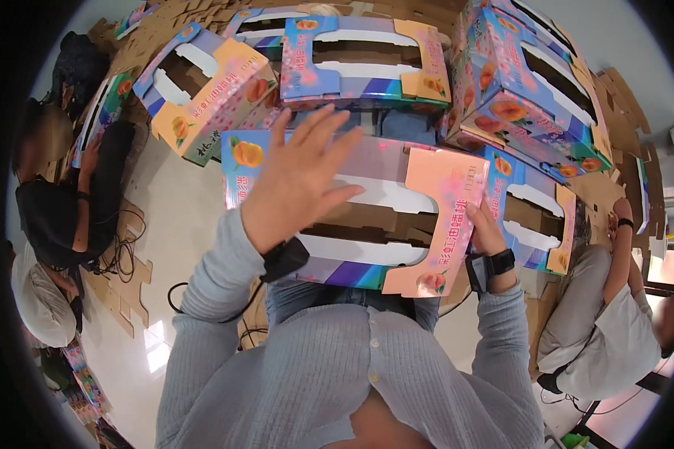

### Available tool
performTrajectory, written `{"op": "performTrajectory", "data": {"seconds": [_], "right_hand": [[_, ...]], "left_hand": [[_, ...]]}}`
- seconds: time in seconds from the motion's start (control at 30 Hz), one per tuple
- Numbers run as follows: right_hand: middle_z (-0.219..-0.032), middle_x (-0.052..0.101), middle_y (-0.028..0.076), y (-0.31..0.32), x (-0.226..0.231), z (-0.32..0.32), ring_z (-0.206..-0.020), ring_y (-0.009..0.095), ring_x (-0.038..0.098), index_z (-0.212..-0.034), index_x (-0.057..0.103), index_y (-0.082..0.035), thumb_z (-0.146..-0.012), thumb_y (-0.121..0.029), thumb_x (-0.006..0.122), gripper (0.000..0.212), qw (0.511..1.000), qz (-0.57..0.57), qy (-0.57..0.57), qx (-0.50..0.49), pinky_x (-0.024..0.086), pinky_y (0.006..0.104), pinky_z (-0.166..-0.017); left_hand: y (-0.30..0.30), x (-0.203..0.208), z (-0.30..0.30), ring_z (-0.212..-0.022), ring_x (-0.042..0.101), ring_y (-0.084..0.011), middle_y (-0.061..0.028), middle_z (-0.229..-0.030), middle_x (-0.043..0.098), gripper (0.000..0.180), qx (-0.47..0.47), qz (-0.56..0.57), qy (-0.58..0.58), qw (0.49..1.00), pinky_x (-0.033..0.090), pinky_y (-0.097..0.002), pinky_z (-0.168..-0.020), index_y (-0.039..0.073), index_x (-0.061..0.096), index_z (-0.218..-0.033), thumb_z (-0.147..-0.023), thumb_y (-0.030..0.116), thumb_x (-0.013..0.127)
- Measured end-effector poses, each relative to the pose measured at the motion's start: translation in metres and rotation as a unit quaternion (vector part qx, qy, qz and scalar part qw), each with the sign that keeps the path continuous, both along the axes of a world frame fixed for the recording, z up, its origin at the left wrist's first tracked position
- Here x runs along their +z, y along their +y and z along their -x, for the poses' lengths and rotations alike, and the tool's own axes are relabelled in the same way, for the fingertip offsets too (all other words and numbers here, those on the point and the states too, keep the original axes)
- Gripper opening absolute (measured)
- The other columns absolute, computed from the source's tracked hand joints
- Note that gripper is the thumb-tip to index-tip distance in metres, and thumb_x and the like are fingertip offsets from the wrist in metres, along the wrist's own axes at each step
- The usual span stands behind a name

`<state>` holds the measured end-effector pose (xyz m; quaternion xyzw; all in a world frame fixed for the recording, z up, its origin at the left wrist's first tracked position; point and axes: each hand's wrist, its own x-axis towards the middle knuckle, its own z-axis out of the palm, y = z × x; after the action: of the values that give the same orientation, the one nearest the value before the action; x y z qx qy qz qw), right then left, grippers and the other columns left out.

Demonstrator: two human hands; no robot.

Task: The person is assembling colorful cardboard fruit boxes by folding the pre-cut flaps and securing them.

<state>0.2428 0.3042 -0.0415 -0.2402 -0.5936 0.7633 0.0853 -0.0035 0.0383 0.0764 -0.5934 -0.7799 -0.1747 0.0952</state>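
Note:
A printed cardboard fruit carton in orange, pink, blue and purple lies across my lap, with a long opening and white flaps in its top. Over its left part my left hand is spread open, fingers pointing away from me. Whether that palm touches the carton I cannot tell. My right hand grips the carton's right edge, thumb on top; the other fingers are mostly hidden. A similar carton sits just beyond the right edge, partly covered by the one on my lap.
More printed cartons stand ahead: a tilted one at left, another in the middle, a stack at right. Seated people are at left and right. Flat cardboard and black cables lie on the floor.

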Motion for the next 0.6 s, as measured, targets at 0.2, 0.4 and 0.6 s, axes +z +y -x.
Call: {"op": "performTrajectory", "data": {"seconds": [0.2, 0.4, 0.6], "right_hand": [[-0.149, 0.041, 0.01, 0.018, -0.018, -0.019, -0.134, 0.02, 0.043, -0.156, 0.02, -0.002, -0.095, -0.029, 0.061, 0.079, 0.998, -0.04, -0.028, 0.036, 0.036, 0.0357, -0.111], [-0.146, 0.045, 0.015, -0.02, 0.048, 0.011, -0.135, 0.03, 0.042, -0.151, 0.033, -0.001, -0.087, -0.018, 0.072, 0.077, 0.91, -0.411, 0.009, -0.048, 0.035, 0.0413, -0.111], [-0.14, 0.048, 0.014, -0.07, 0.102, 0.043, -0.13, 0.036, 0.044, -0.141, 0.051, -0.008, -0.072, -0.021, 0.082, 0.077, 0.707, -0.706, 0.021, -0.03, 0.033, 0.0512, -0.111]], "left_hand": [[-0.004, -0.021, 0.019, -0.115, 0.058, -0.0331, -0.0134, -0.122, 0.061, 0.063, 0.007, 0.033, 0.023, 0.999, 0.042, -0.0522, -0.098, 0.005, 0.056, -0.128, -0.08, 0.041, 0.075], [-0.005, -0.02, 0.003, -0.102, 0.059, -0.0362, -0.0157, -0.111, 0.062, 0.054, 0.039, 0.04, -0.031, 0.998, 0.046, -0.0447, -0.088, 0.0, 0.058, -0.119, -0.081, 0.034, 0.075], [-0.003, -0.009, -0.013, -0.103, 0.058, -0.0359, -0.0159, -0.114, 0.062, 0.058, 0.054, 0.023, -0.009, 0.998, 0.046, -0.0454, -0.089, -0.001, 0.057, -0.122, -0.079, 0.034, 0.075]]}}
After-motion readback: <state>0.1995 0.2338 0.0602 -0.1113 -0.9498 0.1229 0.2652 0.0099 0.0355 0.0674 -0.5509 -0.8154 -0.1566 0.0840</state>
